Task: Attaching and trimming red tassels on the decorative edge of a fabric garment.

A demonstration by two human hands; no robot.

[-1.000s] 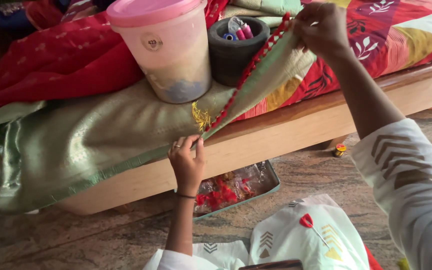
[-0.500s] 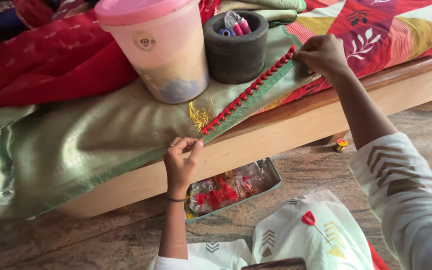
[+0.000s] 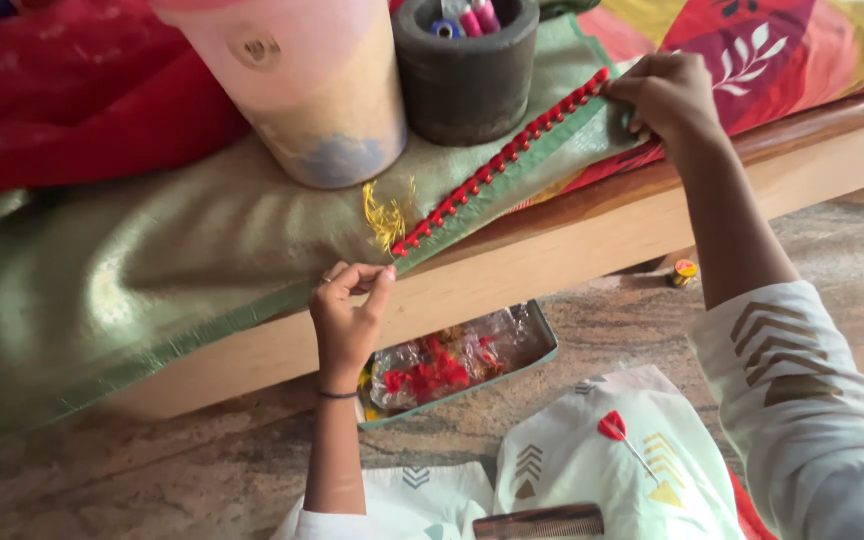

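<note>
Pinching the lower end of the green cloth's [image 3: 202,260] edge, my left hand [image 3: 347,315] has thumb and forefinger closed on the hem right where the row of red tassels [image 3: 497,160] begins, just below a small tuft of yellow thread [image 3: 384,215]. My right hand [image 3: 667,95] grips the upper end of that same trimmed edge, fingers curled down over the cloth, so the border runs taut and slanted between my two hands, low on the left and high on the right. The cloth itself is spread over the wooden bed frame [image 3: 572,250], its hem hanging just past the front rail.

Behind the tasselled edge, standing on the cloth, I see a translucent plastic tub [image 3: 302,90] and, just beside it on the right, a dark round holder [image 3: 467,75] with spools poking out of it. Red fabric [image 3: 82,100] lies bunched at the far left, and a patterned red and yellow bedcover [image 3: 782,50] lies under my right hand. Down on the stone floor, a shallow green tray [image 3: 462,360] with red bits in clear wrap sits partly under the bed, near my left wrist. A small spool [image 3: 685,272] lies on the floor by my right forearm, a red-headed pin [image 3: 614,428] rests on my lap, and a brown comb [image 3: 537,522] shows at the bottom edge
</note>
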